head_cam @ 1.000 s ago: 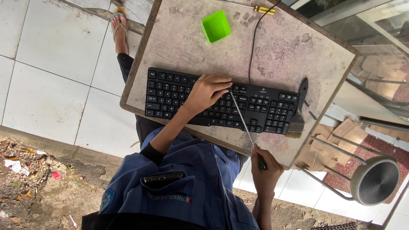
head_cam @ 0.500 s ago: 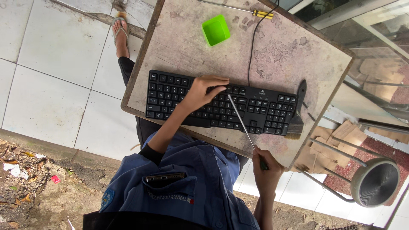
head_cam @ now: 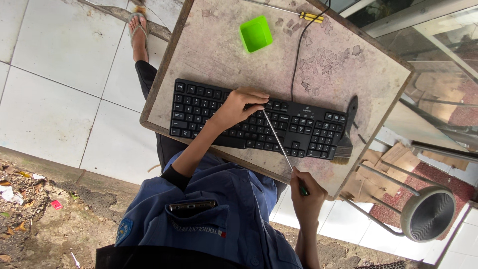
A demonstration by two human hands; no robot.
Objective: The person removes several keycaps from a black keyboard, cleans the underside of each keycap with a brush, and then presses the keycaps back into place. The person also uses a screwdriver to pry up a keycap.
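One black keyboard [head_cam: 259, 121] lay across the middle of the worn, mottled surface [head_cam: 209, 50], its cable [head_cam: 298, 55] running away toward the far edge. The left hand [head_cam: 239, 105] rested on top of it, palm down and fingers [head_cam: 256, 94] spread and curled over the upper key rows, pressing rather than gripping anything; it seemed placed there to keep the keyboard from sliding. The right hand [head_cam: 306, 192] was clenched around the green handle of a long screwdriver [head_cam: 284, 149], held just off the near edge of the surface. The thin metal shaft slanted up over the keys, its tip meeting the keyboard right beside the left fingertips, apparently so the steadying hand could guide the point between keys.

Elsewhere, one small green square tray [head_cam: 256, 34] sat empty-looking near the far side, well apart from the keyboard. One yellow-handled screwdriver [head_cam: 311, 17] lay at the far edge, making two screwdrivers in all. One paintbrush [head_cam: 347, 130] with a dark handle lay just beside the keyboard's number-pad end, bristles toward the near edge. A round stool [head_cam: 427, 214] stood on the tiled floor beyond.
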